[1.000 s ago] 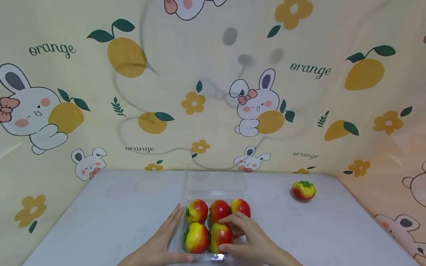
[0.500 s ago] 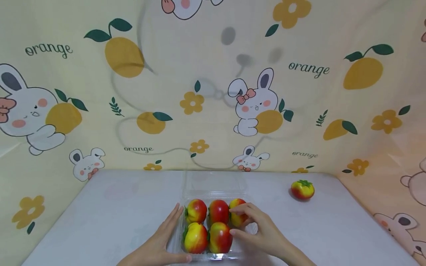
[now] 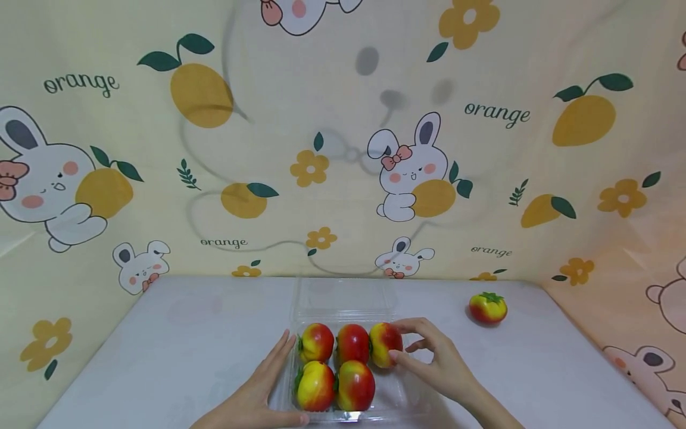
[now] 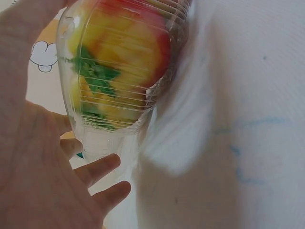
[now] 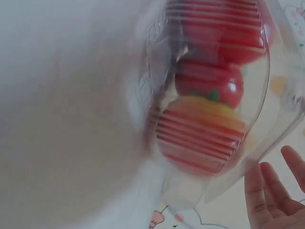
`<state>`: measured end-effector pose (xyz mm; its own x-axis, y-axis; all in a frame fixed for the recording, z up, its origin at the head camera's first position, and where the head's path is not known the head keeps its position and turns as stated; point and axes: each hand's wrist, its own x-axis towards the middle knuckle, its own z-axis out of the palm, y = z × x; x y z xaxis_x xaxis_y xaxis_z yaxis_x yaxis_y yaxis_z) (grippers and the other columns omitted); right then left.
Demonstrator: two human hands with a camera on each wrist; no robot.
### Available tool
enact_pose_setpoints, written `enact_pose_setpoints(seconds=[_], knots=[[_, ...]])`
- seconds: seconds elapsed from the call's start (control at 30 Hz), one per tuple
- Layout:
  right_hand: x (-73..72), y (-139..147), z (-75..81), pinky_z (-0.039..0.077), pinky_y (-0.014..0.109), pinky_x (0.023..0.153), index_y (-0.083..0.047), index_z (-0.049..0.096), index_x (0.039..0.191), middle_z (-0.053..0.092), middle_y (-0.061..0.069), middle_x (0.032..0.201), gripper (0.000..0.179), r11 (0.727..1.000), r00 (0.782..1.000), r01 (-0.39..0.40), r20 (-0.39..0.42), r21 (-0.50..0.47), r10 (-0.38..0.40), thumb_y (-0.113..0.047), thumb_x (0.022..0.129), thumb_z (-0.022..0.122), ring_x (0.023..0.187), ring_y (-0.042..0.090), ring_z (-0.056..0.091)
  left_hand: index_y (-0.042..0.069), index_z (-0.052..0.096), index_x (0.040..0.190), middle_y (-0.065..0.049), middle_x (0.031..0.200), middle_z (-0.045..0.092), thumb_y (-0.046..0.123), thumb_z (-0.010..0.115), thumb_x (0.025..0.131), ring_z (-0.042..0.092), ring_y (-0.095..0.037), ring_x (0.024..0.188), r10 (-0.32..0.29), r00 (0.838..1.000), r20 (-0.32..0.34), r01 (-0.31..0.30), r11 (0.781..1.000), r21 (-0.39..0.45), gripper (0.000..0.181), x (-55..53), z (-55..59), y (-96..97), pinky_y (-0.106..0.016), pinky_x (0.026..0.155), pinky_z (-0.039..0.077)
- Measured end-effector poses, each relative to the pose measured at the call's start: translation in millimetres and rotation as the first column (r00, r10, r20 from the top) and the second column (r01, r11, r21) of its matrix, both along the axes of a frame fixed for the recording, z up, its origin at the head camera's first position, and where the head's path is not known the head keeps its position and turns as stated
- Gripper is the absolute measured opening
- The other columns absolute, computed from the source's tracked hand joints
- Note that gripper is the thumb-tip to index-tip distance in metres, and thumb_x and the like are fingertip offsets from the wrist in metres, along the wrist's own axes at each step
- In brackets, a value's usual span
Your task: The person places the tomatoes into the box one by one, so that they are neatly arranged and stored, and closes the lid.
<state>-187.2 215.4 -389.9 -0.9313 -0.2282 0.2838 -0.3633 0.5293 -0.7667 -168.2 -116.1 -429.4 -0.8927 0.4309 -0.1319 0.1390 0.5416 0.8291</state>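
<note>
The straight-fingered left hand (image 3: 262, 393) is bracing the left side of the clear container (image 3: 393, 394), seemingly for steadiness; the right hand (image 3: 442, 364) is pinching its far-right fruit (image 3: 383, 345), probably settling it.

Along the far edge of a white table (image 3: 177, 351) rises a cream cloth (image 3: 300, 89) printed with rabbits (image 3: 398, 205) and oranges (image 3: 200, 95), crossed by soft shadows (image 3: 367, 61).

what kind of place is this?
Probably a staged tabletop recording spot, maybe indoors, though nothing confirms the room: a cartoon-print backdrop hangs behind a pale table, and a clear box of fruit sits near the table's front.
</note>
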Motion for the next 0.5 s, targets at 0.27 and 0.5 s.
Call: enact_pose_setpoints(seconds=[0.27,0.5], knots=[[-6.1,10,-3.8,0.057,0.022,0.076,-0.02,0.063,0.119,0.063,0.001,0.118,0.043,0.998,0.998,0.063,-0.019,0.02,-0.062,-0.03,0.08,0.078,0.107,0.026,0.058,0.033,0.005,0.155,0.0,0.163,-0.006,0.059,0.073,0.069,0.011,-0.048,0.143,0.02,0.999,0.025,-0.02,1.0,-0.017,0.113,-0.6,-0.4,-0.3,-0.081,0.089,0.029],[-11.8,21,-6.6,0.057,0.023,0.075,-0.017,0.063,0.12,0.063,0.003,0.118,0.043,0.995,0.993,0.098,-0.069,0.022,-0.096,-0.026,0.081,0.077,0.105,0.018,0.058,0.036,0.004,0.154,-0.001,0.163,-0.006,0.059,0.073,0.069,0.012,-0.048,0.143,0.024,0.999,0.028,-0.023,1.0,-0.015,0.112,-0.7,-0.3,0.3,-0.081,0.089,0.029]])
